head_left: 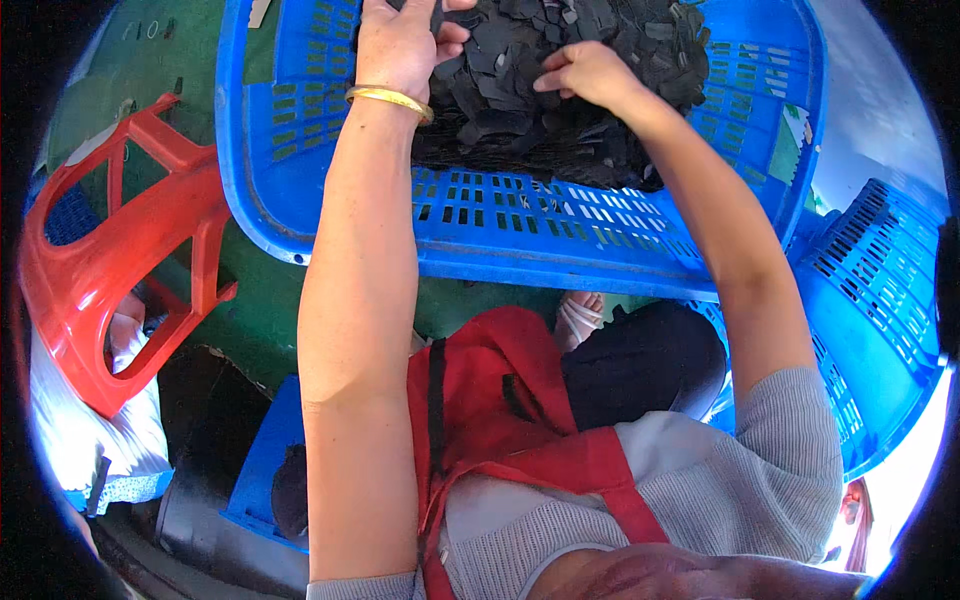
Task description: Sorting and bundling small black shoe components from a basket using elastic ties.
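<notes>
A big blue plastic basket [480, 250] with slotted walls holds a heap of thin, flat black pieces [500, 60], uneven in shape. My left hand [400, 45], a gold bangle at its wrist, is over the heap's left side at the top edge of the view. Its fingers are closed around a black flat piece, only partly visible. Over the middle of the heap is my right hand [590, 75], thumb and fingertips drawn together. Whatever may be between those fingertips is too small or hidden to make out.
A red plastic stool [130, 240] lies tipped over at the left, against the basket. More blue slotted baskets [870, 310] stand at the right. The floor [265, 320] is green. My red apron [490, 390] and dark-clad knee are just below the basket.
</notes>
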Tool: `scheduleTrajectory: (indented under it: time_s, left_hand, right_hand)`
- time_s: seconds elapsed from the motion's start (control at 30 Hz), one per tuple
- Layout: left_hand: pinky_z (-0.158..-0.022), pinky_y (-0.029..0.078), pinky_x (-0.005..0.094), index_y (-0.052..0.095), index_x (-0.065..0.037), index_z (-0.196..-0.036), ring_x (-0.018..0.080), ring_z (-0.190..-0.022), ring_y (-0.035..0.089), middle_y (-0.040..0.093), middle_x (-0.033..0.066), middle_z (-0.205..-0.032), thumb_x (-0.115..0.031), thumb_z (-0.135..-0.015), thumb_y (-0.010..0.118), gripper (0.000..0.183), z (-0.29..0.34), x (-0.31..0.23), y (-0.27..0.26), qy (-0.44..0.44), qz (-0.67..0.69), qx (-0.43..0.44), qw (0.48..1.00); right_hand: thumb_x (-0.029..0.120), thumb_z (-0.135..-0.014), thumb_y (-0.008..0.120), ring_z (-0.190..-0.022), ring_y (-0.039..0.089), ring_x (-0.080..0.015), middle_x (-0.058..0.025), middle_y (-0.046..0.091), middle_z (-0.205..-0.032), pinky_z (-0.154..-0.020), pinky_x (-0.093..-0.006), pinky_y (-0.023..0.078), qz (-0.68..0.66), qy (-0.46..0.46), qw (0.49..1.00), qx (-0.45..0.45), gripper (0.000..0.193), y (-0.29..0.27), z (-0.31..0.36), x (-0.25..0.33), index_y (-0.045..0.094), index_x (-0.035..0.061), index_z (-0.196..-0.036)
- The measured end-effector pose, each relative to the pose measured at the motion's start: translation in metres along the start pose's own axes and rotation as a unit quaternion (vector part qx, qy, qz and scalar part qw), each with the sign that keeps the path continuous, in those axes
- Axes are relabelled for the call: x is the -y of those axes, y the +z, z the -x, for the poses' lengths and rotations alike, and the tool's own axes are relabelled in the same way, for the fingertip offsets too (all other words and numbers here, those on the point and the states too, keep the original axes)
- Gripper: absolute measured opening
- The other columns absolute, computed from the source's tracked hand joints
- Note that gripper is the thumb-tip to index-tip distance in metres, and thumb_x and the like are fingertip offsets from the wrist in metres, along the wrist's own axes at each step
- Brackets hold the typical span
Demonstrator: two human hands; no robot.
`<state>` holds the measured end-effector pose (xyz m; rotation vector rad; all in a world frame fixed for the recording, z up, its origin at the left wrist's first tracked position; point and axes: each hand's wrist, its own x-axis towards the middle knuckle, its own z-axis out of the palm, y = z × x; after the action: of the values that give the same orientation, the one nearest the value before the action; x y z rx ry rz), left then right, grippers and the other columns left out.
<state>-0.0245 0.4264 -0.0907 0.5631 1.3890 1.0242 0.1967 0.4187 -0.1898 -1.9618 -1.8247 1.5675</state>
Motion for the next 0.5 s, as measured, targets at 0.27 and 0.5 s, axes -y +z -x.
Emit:
scheduleTrajectory:
  time_s: [0.27,0.5]
  left_hand:
    - [-0.079,0.049,0.0337,0.058,-0.005,-0.114,0.0177,-0.085,0.058,0.061,0.0050,-0.094,-0.017,-0.098,0.053,0.020,-0.004,0.002,-0.004,-0.124,0.094,0.052,0.986]
    - [-0.080,0.048,0.0333,0.057,-0.004,-0.114,0.0181,-0.085,0.056,0.055,0.0028,-0.089,-0.030,-0.097,0.056,0.031,0.009,-0.004,0.006,-0.106,0.096,0.066,0.988]
  right_hand:
    - [0.034,-0.076,0.077,-0.078,0.065,-0.0123,-0.0029,0.070,-0.082,-0.071,-0.0293,0.048,-0.104,-0.047,0.992,-0.061,0.031,-0.012,0.018,0.000,0.072,0.0099,-0.094]
    - [0.020,-0.088,0.068,-0.067,0.055,-0.0100,-0.0018,0.061,-0.077,-0.060,-0.0212,0.041,-0.375,-0.085,0.923,-0.009,0.015,-0.039,0.030,0.065,0.069,0.0047,-0.090]
